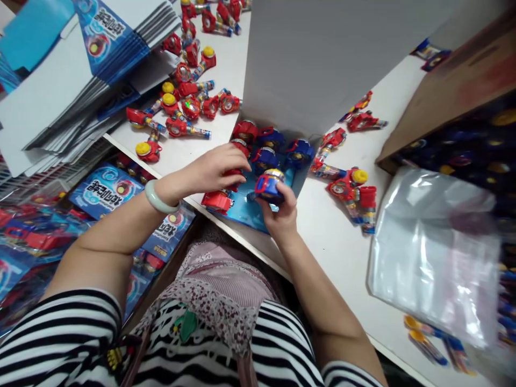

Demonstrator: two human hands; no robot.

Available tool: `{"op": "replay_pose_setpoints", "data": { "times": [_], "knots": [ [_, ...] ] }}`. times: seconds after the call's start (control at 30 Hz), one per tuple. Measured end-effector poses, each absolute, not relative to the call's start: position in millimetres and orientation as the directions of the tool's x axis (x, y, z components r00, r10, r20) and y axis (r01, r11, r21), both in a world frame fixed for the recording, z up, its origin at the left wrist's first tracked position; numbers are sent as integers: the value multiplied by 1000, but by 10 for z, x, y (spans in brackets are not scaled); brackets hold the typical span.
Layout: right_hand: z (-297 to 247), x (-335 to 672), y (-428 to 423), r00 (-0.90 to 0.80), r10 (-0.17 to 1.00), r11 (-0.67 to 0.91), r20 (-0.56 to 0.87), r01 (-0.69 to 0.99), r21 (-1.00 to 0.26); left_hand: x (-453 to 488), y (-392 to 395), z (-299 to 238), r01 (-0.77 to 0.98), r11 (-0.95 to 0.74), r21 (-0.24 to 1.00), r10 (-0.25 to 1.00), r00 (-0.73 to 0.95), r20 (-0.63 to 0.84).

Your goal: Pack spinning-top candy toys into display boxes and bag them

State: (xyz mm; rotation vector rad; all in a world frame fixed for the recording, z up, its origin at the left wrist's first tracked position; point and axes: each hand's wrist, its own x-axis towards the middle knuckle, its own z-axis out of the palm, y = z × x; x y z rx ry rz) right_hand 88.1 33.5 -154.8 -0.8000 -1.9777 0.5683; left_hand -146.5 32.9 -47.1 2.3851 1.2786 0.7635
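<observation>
My right hand (282, 217) grips a blue toy (269, 186) with a yellow top and a red side piece, holding it over the near part of a display box (248, 212) with a bright blue inside. My left hand (221, 169) reaches into the box's left side, its fingers curled round a red toy (234, 177) that they partly hide. Closer to the front edge, another red toy (217, 201) lies in the box. Farther back stand more red toys (244, 130) on the left and several blue toys (266, 157) in the middle and right.
The box's tall white flap (314, 59) rises behind it. Red toys with candy-like tubes (189, 107) lie scattered on the white table (322, 269). Folded cartons (80, 80) are stacked at left. Clear plastic bags (431, 252) lie right, beside a cardboard box (439, 91) of blue toys.
</observation>
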Motion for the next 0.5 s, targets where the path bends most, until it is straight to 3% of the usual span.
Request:
{"op": "replay_pose_setpoints", "data": {
  "times": [0.2,0.37,0.5],
  "knots": [
    [-1465,868,294,-483,795,568,366,381,-730,-1444,316,-461,601,-575,555,815,475,331],
    [-1474,900,395,-516,772,550,370,253,-796,-1395,342,-452,602,-623,499,779,531,333],
    [-1475,901,422,-560,723,609,404,241,-756,-1377,368,-436,605,-625,494,780,520,349]
  ]
}}
